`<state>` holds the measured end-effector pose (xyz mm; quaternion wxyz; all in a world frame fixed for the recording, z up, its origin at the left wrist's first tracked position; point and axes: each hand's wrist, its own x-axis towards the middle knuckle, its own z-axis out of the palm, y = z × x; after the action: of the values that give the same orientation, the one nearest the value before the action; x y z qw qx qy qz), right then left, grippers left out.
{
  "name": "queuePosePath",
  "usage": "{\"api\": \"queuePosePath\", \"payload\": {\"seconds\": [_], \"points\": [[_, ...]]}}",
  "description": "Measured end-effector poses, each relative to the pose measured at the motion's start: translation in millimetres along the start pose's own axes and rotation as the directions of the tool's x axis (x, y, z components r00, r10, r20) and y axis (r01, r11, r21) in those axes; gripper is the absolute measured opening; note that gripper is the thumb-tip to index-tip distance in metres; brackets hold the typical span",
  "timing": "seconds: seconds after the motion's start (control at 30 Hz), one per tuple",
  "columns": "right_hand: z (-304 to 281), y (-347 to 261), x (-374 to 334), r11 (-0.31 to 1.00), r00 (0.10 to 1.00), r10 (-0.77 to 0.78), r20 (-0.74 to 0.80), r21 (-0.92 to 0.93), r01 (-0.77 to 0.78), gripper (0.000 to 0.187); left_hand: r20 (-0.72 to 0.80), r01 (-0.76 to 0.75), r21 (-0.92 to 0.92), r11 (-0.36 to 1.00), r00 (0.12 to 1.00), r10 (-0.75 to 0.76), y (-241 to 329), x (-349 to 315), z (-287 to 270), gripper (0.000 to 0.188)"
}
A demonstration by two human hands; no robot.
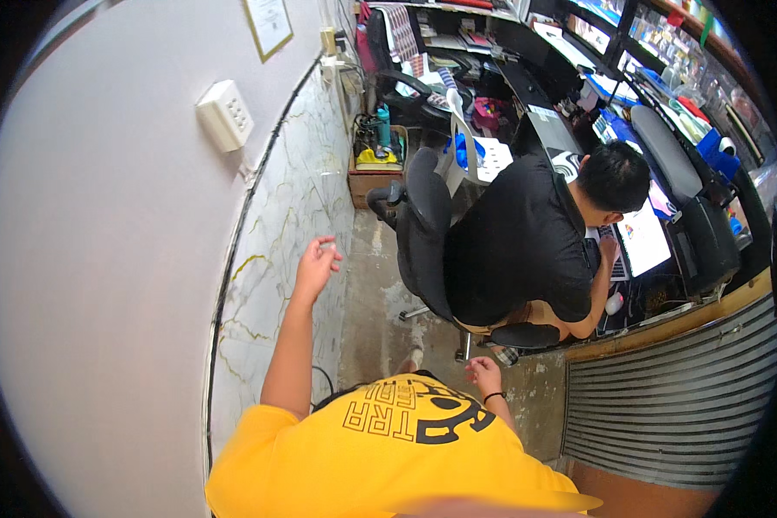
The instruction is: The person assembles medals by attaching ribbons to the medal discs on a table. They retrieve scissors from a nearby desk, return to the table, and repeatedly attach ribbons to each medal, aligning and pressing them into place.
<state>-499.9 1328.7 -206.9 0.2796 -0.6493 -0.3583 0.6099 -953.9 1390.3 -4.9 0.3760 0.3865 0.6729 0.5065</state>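
Observation:
My left hand is raised beside the marble-patterned lower wall, fingers spread, holding nothing. My right hand hangs low in front of my yellow shirt, fingers loosely curled and empty, a dark band on its wrist. It is nearest to the base of a black office chair. A person in a black shirt sits in that chair, leaning over a laptop on the desk.
A white switch box is on the wall at the upper left. A cardboard box with bottles stands on the floor by the wall. A cluttered desk and shelves run along the right. A ribbed metal panel fronts the counter.

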Motion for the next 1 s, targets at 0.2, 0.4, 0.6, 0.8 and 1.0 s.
{"api": "queuePosePath", "payload": {"seconds": [0.2,0.4,0.6,0.8,1.0], "points": [[-1.4,-29.5,29.3,0.983,0.982,-0.016,-0.187,0.178,0.05,0.011,0.037,0.139,0.041,0.989,0.989,-0.14,1.0,121.8,4.4,0.035],[11.9,-61.7,42.2,0.962,0.957,-0.026,-0.287,0.254,0.102,0.014,0.139,0.199,0.108,0.974,0.967,-0.213,29.6,221.9,7.9,0.039],[44.8,-67.2,50.3,0.928,0.867,0.053,-0.495,0.346,0.141,0.019,0.301,0.282,0.285,0.916,0.881,-0.365,13.7,363.5,18.7,0.046],[101.1,-42.9,23.7,0.879,0.687,0.287,-0.668,0.468,0.088,0.017,0.279,0.461,0.4,0.792,0.762,-0.585,-51.1,502.7,31.7,0.029],[138.4,-48.3,5.3,0.865,0.58,0.363,-0.73,0.495,0.082,0.02,0.256,0.56,0.468,0.683,0.654,-0.712,-105.6,557.3,41.6,0.028]]}}
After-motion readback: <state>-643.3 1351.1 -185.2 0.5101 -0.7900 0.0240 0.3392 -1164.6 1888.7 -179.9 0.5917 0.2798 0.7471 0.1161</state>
